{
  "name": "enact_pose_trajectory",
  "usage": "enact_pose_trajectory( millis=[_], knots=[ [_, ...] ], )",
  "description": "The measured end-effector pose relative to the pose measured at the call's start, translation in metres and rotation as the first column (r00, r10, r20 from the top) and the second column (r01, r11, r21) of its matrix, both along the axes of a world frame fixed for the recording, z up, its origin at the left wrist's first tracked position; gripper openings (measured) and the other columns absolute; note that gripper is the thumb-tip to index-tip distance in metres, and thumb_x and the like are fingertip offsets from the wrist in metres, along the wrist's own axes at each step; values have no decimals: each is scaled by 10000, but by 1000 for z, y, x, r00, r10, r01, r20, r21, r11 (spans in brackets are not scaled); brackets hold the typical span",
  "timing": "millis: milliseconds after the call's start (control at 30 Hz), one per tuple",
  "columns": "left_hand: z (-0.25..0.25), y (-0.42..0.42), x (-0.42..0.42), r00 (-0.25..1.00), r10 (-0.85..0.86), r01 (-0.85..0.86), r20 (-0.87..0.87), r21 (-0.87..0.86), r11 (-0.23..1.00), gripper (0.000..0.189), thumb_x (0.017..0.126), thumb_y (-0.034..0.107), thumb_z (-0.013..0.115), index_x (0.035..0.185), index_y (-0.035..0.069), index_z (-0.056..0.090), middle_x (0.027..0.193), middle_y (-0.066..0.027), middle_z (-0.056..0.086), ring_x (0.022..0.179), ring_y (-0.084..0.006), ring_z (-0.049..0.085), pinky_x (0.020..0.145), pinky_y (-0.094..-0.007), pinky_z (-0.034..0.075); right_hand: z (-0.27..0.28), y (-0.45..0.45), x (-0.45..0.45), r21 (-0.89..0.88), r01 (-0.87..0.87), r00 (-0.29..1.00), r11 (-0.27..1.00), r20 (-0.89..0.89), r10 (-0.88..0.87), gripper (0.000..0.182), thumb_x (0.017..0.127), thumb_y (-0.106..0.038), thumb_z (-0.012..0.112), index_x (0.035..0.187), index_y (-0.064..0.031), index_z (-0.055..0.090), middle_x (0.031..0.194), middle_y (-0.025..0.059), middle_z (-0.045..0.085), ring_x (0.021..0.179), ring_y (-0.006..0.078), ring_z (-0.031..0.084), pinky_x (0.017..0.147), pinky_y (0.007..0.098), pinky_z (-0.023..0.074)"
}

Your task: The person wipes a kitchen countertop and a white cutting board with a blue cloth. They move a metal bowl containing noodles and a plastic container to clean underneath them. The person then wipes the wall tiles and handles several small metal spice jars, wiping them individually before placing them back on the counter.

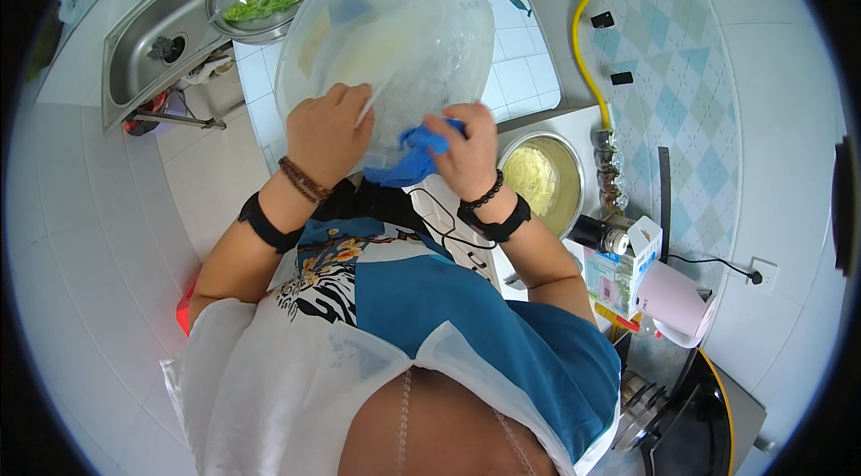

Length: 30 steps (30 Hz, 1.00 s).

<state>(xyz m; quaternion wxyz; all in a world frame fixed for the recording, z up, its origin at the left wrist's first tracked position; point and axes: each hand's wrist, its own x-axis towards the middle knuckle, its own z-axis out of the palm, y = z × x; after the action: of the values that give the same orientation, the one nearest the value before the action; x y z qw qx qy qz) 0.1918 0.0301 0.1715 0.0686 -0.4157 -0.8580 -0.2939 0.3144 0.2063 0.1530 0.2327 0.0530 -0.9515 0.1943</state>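
In front of me on the tiled-pattern counter lies a large, rounded piece of translucent plastic [403,25]; whether it is a board or a shallow tub I cannot tell. Clear, crinkled film seems to lie over its right part. My left hand [329,133] is over its near edge, a thin whitish plastic edge [366,104] pinched between thumb and fingers. To the right, my right hand [465,151], slightly blurred, grips a bunched blue cloth or bag [410,156]. Part of the blue material hangs down towards my body, below the near edge.
A steel bowl [269,35] with bagged green vegetables stands by the sink [141,65]. Right of my right hand, a steel pot [570,200] holds pale shreds. Beyond it are jars [609,160], a dark bottle [595,234], a carton [625,267] and a pink kettle [672,298]. A yellow hose [578,32] runs along the wall.
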Motion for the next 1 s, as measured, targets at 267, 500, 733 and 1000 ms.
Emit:
enact_pose_trajectory(
  millis=[267, 500, 733, 1000],
  knots=[
    [-20, -13, 1, 990, -38, 55, -134, 129, 990, 129, 754, 153, 564, 853, 83, 606, 566, -29, 527, 477, -214, 494, 487, -326, 346, -14, 8, -1, 308, -253, 967, 917, 55, 248, 532, 578, -469, 706, 984, -155, 564, 914, -7, 542, 938, 165, 518, 923, 408, 343],
    [-22, -31, -39, 955, -240, 279, -176, 247, 928, 154, 723, 62, 574, 868, 62, 626, 555, -41, 532, 471, -233, 482, 466, -329, 359, -5, 63, -22, 466, -285, 956, 837, 77, 283, 358, 621, -283, 660, 931, -128, 572, 968, 23, 557, 993, 198, 523, 951, 414, 356],
    [1, -53, -38, 982, -127, 142, -143, 104, 984, 612, 663, 515, 665, 1067, 65, 573, 859, -62, 600, 815, -210, 574, 943, -431, 281, 2, -5, -18, 423, -281, 958, 861, 176, 227, 254, 642, -280, 633, 837, -140, 550, 790, 5, 496, 801, 171, 507, 876, 370, 393],
    [-25, -52, 1, 965, -126, 156, -229, 118, 981, 397, 784, 351, 565, 1042, 50, 579, 696, -42, 548, 642, -201, 533, 729, -366, 389, 2, -73, -34, 279, -131, 990, 951, -12, 140, 222, 692, -250, 585, 879, -131, 567, 903, 2, 547, 930, 162, 511, 790, 331, 399]
  ],
)
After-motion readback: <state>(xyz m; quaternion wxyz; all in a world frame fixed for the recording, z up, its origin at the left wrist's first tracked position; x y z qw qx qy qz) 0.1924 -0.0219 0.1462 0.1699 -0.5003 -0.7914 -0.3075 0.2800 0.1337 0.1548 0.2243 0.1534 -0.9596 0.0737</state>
